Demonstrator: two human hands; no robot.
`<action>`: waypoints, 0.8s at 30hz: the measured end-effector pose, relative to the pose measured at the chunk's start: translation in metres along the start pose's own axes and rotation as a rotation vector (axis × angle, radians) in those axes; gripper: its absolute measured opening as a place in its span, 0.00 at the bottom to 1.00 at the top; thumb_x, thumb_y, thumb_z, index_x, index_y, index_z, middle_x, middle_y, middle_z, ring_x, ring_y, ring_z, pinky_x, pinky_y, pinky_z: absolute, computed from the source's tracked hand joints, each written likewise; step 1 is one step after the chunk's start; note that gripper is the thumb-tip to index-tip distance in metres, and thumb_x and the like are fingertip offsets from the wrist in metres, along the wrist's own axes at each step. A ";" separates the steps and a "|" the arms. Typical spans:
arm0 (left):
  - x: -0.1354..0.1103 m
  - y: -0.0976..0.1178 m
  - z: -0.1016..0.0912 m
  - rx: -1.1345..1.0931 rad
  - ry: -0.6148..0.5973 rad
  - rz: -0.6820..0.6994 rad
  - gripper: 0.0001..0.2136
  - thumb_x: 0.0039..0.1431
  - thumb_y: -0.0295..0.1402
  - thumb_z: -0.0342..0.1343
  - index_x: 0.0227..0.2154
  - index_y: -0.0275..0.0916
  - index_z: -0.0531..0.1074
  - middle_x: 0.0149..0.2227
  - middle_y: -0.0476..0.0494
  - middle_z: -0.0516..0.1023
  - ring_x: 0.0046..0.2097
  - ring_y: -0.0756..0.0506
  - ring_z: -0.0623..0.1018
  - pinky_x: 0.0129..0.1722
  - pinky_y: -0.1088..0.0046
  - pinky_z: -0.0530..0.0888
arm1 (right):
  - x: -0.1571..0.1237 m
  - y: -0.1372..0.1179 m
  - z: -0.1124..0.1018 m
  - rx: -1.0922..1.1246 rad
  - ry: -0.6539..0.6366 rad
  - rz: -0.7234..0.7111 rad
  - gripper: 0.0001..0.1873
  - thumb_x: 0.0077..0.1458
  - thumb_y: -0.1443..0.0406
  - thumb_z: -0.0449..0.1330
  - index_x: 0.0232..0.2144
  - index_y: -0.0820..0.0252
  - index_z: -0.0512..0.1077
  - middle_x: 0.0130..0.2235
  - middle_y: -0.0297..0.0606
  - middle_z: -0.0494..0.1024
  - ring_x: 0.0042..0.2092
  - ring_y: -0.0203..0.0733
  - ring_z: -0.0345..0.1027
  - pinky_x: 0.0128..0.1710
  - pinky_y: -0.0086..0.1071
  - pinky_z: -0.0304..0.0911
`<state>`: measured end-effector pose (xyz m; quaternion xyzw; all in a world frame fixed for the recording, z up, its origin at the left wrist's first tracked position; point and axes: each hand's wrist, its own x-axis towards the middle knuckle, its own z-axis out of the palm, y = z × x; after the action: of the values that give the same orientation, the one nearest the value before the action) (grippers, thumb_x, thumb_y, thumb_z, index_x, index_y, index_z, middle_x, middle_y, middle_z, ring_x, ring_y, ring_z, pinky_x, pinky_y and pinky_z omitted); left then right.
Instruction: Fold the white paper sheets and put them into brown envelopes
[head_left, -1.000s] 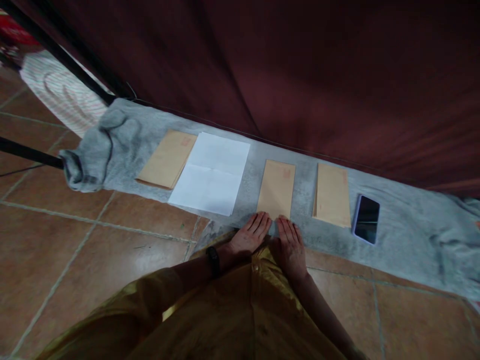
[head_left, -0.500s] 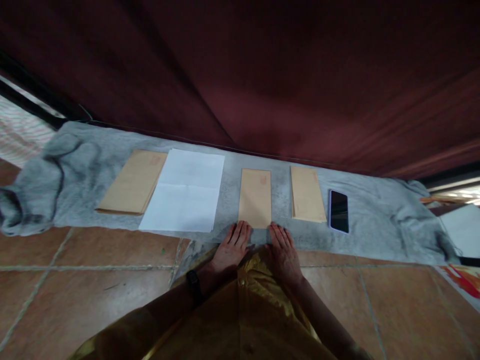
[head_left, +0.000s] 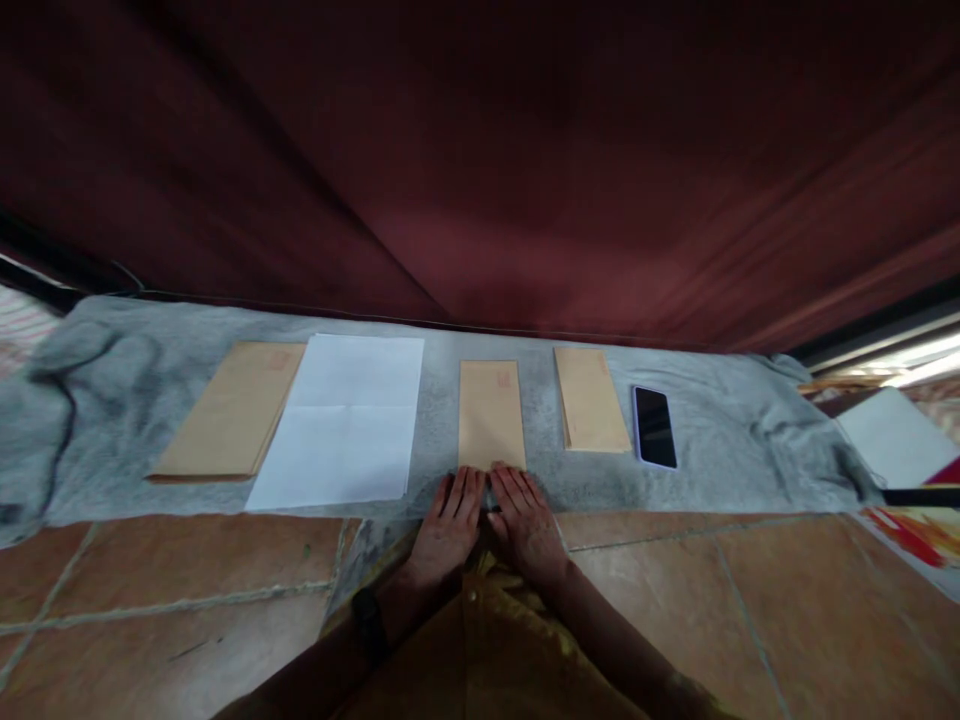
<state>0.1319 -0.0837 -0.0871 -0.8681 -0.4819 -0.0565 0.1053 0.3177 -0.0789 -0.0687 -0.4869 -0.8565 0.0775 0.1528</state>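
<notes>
The middle envelope [head_left: 490, 415] lay on grey cloth [head_left: 720, 430]; the left hand [head_left: 448, 525] and right hand [head_left: 529, 522] met its near edge, fingers extended together, no pinch visible. Light, even fingertip pressure would have kept it square.

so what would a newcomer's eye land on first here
Probably the bright white paper, lying left of centre on the grey cloth. Next, perhaps, the middle brown envelope to its right, with the person's left grip and right grip at its near edge. The dark red fabric across the top of the view also stands out.
</notes>
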 end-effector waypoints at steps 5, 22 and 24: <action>-0.001 -0.001 0.000 -0.032 0.022 -0.045 0.29 0.69 0.44 0.46 0.65 0.29 0.63 0.65 0.32 0.68 0.68 0.36 0.64 0.67 0.56 0.60 | -0.013 0.013 -0.002 -0.027 0.029 0.036 0.30 0.69 0.62 0.48 0.69 0.68 0.53 0.69 0.47 0.60 0.71 0.47 0.49 0.70 0.48 0.49; -0.005 -0.009 -0.006 -0.043 0.020 -0.057 0.30 0.68 0.44 0.48 0.66 0.28 0.61 0.65 0.31 0.67 0.68 0.36 0.65 0.66 0.57 0.63 | -0.019 0.043 -0.027 -0.026 -0.013 -0.094 0.32 0.69 0.62 0.51 0.70 0.67 0.50 0.69 0.50 0.60 0.70 0.49 0.51 0.68 0.50 0.55; -0.005 -0.008 -0.006 -0.037 0.007 -0.064 0.31 0.67 0.44 0.49 0.66 0.28 0.60 0.65 0.30 0.67 0.68 0.36 0.65 0.66 0.57 0.62 | -0.017 0.041 -0.030 -0.011 -0.007 -0.123 0.32 0.69 0.61 0.50 0.70 0.68 0.51 0.69 0.51 0.60 0.70 0.49 0.50 0.68 0.50 0.55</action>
<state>0.1224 -0.0851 -0.0811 -0.8539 -0.5077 -0.0718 0.0889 0.3694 -0.0724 -0.0549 -0.4337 -0.8858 0.0649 0.1517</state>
